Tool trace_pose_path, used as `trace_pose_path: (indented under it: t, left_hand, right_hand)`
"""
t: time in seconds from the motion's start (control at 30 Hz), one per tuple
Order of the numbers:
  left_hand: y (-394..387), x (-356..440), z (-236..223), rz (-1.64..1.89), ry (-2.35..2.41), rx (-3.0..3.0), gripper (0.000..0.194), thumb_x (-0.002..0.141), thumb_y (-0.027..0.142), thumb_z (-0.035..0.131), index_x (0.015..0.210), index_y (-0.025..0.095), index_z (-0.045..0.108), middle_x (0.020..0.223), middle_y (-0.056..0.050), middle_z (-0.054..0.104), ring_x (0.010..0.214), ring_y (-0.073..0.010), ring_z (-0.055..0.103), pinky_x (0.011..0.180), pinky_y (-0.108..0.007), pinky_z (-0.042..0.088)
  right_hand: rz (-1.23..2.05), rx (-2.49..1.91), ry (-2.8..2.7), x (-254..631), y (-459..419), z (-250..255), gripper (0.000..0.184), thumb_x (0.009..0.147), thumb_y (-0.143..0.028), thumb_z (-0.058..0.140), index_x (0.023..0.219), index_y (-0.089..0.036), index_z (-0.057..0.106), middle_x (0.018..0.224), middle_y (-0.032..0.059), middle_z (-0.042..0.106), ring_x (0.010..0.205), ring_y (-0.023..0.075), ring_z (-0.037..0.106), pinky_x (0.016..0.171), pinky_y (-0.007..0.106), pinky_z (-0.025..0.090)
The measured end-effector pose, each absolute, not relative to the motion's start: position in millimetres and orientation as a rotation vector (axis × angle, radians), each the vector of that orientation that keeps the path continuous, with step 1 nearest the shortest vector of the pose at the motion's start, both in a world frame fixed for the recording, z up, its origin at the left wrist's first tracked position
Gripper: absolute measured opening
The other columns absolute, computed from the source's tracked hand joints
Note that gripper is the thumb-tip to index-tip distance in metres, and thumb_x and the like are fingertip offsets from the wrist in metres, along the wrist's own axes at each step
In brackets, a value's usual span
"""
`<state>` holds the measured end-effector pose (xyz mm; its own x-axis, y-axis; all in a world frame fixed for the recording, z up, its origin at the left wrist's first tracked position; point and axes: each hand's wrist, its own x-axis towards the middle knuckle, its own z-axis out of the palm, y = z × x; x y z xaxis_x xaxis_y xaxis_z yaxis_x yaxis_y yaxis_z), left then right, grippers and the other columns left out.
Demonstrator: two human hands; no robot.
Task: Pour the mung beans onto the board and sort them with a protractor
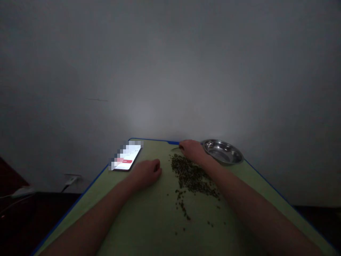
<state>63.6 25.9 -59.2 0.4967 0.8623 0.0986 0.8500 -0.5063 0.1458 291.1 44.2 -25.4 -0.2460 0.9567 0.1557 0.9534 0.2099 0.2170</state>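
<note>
My right hand (192, 150) is closed around a spoon-like metal utensil (175, 148), whose thin end points left past my fingers. Its handle is hidden in my grip. The hand is at the far edge of a heap of small dark beans or seeds (188, 174) spread over the table, and my right forearm passes over the heap's right side. To the left of the heap, my left hand (147, 173) rests on the table as a loose fist, with nothing visible in it. A shiny metal bowl (223, 152) stands just right of my right hand.
A phone (126, 156) with a lit screen lies left of my left hand. The pale green table (149, 220) has a blue edge and stands against a grey wall. Several stray seeds (183, 209) trail toward me. A plug (71, 180) is in the wall at left.
</note>
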Motion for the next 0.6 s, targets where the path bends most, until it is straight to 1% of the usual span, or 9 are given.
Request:
trace_pose_path:
  t: [0.13,0.2,0.27,0.3,0.33,0.4,0.5,0.6]
  left_hand:
    - [25,63,-58,0.243,1.505,2.649,0.023,0.086,0.038,0.040,0.080,0.022,0.056,0.074,-0.005,0.063,0.062,-0.0167,0.054,0.054,-0.029,0.027]
    - [24,63,-57,0.241,1.499,2.656,0.023,0.086,0.038,0.040,0.080,0.022,0.055,0.073,-0.005,0.064,0.062,-0.0172,0.054,0.054,-0.029,0.028]
    - [24,64,-56,0.236,1.498,2.667,0.023,0.086,0.037,0.039,0.080,0.022,0.056,0.074,-0.005,0.064,0.062,-0.0180,0.055,0.055,-0.030,0.029]
    - [23,64,-56,0.232,1.500,2.673,0.024,0.086,0.037,0.039,0.080,0.022,0.056,0.074,-0.005,0.065,0.063,-0.0185,0.056,0.055,-0.030,0.030]
    - [23,65,-56,0.229,1.504,2.678,0.024,0.086,0.037,0.039,0.080,0.022,0.057,0.075,-0.006,0.065,0.064,-0.0190,0.056,0.056,-0.030,0.030]
    - [22,66,-56,0.231,1.503,2.683,0.024,0.086,0.037,0.040,0.081,0.022,0.058,0.076,-0.006,0.066,0.065,-0.0195,0.057,0.057,-0.031,0.032]
    - [22,67,-56,0.248,1.494,2.676,0.025,0.085,0.037,0.040,0.083,0.021,0.059,0.076,-0.007,0.066,0.067,-0.0195,0.057,0.060,-0.031,0.034]
    - [24,67,-57,0.273,1.484,2.683,0.024,0.085,0.037,0.040,0.081,0.021,0.059,0.075,-0.006,0.066,0.066,-0.0191,0.056,0.059,-0.031,0.034]
  right_hand:
    - [0.415,1.871,2.477,287,33,-32,0.030,0.094,-0.032,0.058,0.121,-0.018,0.058,0.121,0.0087,0.060,0.100,0.0219,0.063,0.083,0.043,0.054]
    - [0.418,1.837,2.504,292,18,-35,0.028,0.094,-0.033,0.058,0.118,-0.017,0.059,0.118,0.0080,0.062,0.097,0.0209,0.063,0.082,0.042,0.054]
    - [0.433,1.808,2.533,300,-2,-37,0.021,0.095,-0.030,0.056,0.109,-0.016,0.063,0.107,0.0060,0.066,0.089,0.0186,0.064,0.077,0.037,0.054]
    - [0.440,1.796,2.549,305,-12,-38,0.016,0.095,-0.025,0.053,0.100,-0.017,0.066,0.099,0.0050,0.068,0.083,0.0179,0.065,0.072,0.033,0.052]
    - [0.451,1.786,2.564,310,-22,-39,0.018,0.095,-0.021,0.051,0.094,-0.018,0.068,0.094,0.0050,0.070,0.078,0.0174,0.065,0.066,0.030,0.048]
    - [0.463,1.767,2.600,321,-40,-40,0.023,0.093,-0.018,0.048,0.093,-0.020,0.070,0.090,0.0050,0.071,0.073,0.0165,0.064,0.059,0.027,0.042]
    - [0.475,1.750,2.645,335,-59,-37,0.028,0.091,-0.018,0.044,0.094,-0.023,0.071,0.088,0.0050,0.072,0.071,0.0161,0.063,0.057,0.026,0.036]
    - [0.497,1.769,2.673,338,-63,-33,0.032,0.092,-0.018,0.041,0.094,-0.023,0.072,0.088,0.0061,0.072,0.074,0.0174,0.063,0.057,0.026,0.035]
